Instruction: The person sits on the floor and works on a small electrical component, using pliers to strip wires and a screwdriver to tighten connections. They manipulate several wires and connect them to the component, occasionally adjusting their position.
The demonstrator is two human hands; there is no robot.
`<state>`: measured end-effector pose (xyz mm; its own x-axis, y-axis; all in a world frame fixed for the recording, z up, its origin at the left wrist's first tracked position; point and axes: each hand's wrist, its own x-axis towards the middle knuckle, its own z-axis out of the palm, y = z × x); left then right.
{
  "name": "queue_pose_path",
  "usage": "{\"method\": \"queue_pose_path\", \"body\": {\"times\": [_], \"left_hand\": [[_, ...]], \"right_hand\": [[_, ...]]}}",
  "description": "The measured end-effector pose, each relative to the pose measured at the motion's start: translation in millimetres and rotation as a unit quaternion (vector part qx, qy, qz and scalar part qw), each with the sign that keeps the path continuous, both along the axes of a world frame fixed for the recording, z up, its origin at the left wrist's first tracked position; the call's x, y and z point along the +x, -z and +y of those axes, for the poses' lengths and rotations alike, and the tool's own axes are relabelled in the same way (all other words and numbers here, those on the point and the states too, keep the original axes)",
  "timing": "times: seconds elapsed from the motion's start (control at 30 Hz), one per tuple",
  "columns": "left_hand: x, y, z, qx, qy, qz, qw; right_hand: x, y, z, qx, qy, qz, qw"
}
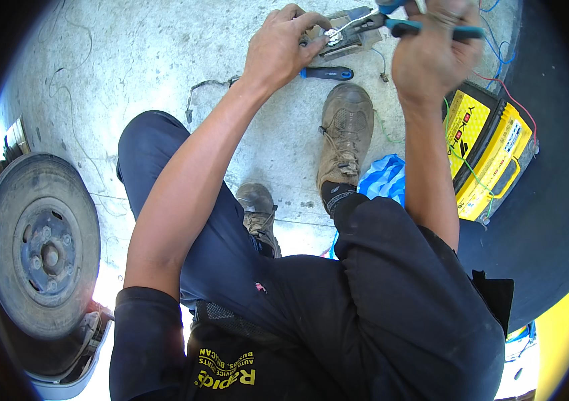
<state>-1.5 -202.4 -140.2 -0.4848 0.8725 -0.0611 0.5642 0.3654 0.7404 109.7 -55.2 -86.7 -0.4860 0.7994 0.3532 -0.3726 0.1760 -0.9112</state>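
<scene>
My left hand grips a small metal fitting with a pale wire on it, over a dark, worn metal part near the top of the head view. My right hand, slightly blurred, is closed on pliers with teal-blue handles, their dark jaws pointing left at the wire and metal part. Just below lie a screwdriver with a black and blue handle and, further left, a short dark lead with a connector.
A yellow and black battery with red and green wires sits at right beside a blue striped plastic bag and a large dark curved surface. A wheel is at left. My boots rest on concrete.
</scene>
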Motion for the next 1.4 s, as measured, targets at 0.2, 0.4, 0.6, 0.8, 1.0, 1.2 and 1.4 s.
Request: {"method": "queue_pose_path", "body": {"times": [0.2, 0.4, 0.6, 0.8, 1.0, 1.2, 1.4], "left_hand": [[2, 0, 1, -0.002, -0.006, 0.002, 1.0], [0, 1, 0, 0.002, -0.006, 0.004, 1.0], [1, 2, 1, -0.006, -0.01, 0.005, 1.0], [1, 0, 2, -0.015, -0.007, -0.003, 1.0], [5, -2, 0, -0.009, -0.028, -0.019, 0.999], [5, 8, -1, 0.004, -0.041, 0.039, 0.998], [3, 32, -2, -0.014, -0.05, 0.003, 0.999]], "right_hand": [[-9, 27, -8, -0.025, -0.025, 0.01, 0.999], [-3, 30, -4, -0.05, -0.074, 0.04, 0.995], [-10, 27, -9, -0.045, -0.049, 0.033, 0.997], [-15, 24, -11, -0.017, -0.041, 0.033, 0.998], [-12, 28, -8, -0.038, -0.088, 0.008, 0.995], [-11, 27, -7, -0.053, -0.099, 0.008, 0.994], [-15, 25, -17, 0.046, -0.082, -0.009, 0.996]]}}
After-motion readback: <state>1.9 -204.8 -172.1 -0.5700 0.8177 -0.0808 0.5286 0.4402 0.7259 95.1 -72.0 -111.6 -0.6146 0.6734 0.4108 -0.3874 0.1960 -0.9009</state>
